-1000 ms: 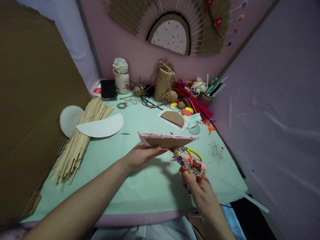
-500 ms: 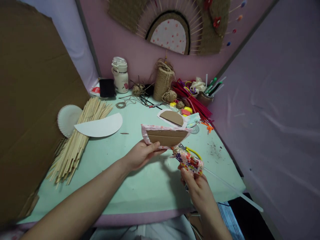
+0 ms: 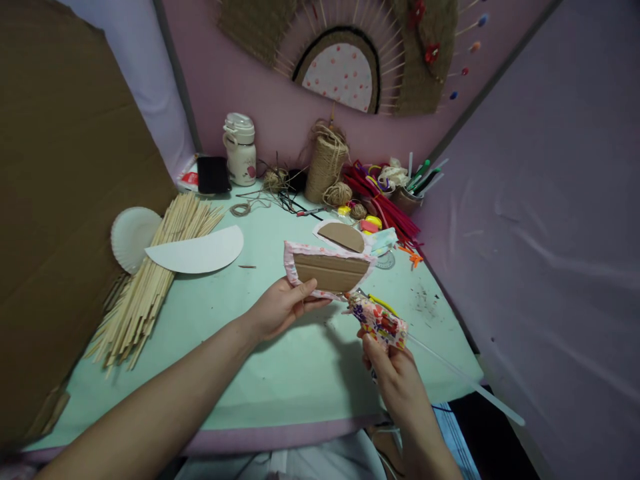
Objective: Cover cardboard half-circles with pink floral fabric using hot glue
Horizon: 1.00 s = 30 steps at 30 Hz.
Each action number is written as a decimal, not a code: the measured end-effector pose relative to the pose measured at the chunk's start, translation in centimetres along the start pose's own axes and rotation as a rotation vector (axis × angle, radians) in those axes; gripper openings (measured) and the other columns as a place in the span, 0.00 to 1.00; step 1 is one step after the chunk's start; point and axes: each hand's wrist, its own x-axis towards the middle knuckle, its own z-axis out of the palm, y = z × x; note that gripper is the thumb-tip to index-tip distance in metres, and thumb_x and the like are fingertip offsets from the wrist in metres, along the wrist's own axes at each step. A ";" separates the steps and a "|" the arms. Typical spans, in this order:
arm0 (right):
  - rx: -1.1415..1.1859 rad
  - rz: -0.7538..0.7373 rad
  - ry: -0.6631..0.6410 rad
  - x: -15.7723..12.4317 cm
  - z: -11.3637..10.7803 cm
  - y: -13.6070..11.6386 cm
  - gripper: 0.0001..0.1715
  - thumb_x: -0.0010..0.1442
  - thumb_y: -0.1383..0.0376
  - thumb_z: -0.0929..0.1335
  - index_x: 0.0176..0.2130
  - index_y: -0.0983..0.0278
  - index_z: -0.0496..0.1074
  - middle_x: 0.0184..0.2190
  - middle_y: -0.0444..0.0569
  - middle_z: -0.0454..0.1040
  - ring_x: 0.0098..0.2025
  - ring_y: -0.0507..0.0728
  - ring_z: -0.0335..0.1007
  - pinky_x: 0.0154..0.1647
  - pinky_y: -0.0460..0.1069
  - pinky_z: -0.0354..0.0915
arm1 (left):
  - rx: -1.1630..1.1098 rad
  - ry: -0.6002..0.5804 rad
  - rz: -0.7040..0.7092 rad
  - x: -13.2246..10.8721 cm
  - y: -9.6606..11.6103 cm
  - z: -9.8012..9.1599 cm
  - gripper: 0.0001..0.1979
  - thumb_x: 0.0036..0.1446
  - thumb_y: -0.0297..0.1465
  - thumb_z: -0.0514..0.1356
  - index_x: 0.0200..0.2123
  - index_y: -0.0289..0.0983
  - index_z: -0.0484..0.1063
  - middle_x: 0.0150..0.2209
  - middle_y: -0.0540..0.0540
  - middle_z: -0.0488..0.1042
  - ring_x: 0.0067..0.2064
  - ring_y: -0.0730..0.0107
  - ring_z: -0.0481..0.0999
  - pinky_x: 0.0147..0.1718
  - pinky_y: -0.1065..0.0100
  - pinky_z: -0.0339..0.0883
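Observation:
My left hand (image 3: 285,303) pinches the lower left edge of a half-round cardboard piece (image 3: 330,272), thumb on top and fingers beneath. White cloth with pink dots wraps over its rim, leaving brown cardboard bare in the middle. In my right hand (image 3: 393,367) is a glue gun (image 3: 377,320) with a flowery cover, its tip at the piece's lower right edge. A long clear glue stick (image 3: 465,380) sticks out of its back. Yellow-handled pliers (image 3: 383,305) lie on the table, partly hidden behind the gun.
Bamboo sticks (image 3: 145,293) lie at left under a white half-round card (image 3: 200,252), beside a paper plate (image 3: 133,233). Behind stand a white bottle (image 3: 242,157) and a twine spool (image 3: 326,163). Another cardboard half-round (image 3: 343,236) and red pipe cleaners (image 3: 385,203) lie farther back.
The cardboard piece has tilted so more of its brown face shows. The glue gun's tip stays at its lower edge, and both hands keep their hold.

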 end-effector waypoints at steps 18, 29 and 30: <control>-0.040 0.047 -0.008 -0.1 -0.6 0.9 0.28 0.57 0.43 0.63 0.23 0.63 0.68 0.19 0.45 0.66 0.24 0.54 0.59 0.25 0.48 0.58 | 0.019 0.020 -0.013 0.1 0.2 -0.1 0.18 0.58 0.31 0.62 0.51 0.34 0.73 0.51 0.36 0.77 0.50 0.54 0.78 0.53 0.52 0.69; -0.048 0.070 0.012 0.1 -1.1 0.5 0.25 0.56 0.46 0.64 0.20 0.61 0.66 0.18 0.46 0.66 0.24 0.56 0.60 0.27 0.49 0.60 | 0.032 0.025 -0.062 0.1 0.3 0.0 0.14 0.59 0.30 0.62 0.48 0.33 0.75 0.48 0.37 0.79 0.45 0.60 0.80 0.49 0.59 0.73; -0.056 0.071 0.013 0.2 -1.2 0.5 0.25 0.56 0.46 0.64 0.20 0.61 0.66 0.18 0.47 0.66 0.24 0.56 0.61 0.28 0.50 0.60 | 0.032 0.026 -0.066 0.1 0.2 0.0 0.14 0.59 0.30 0.62 0.48 0.33 0.75 0.48 0.37 0.79 0.45 0.60 0.80 0.49 0.59 0.73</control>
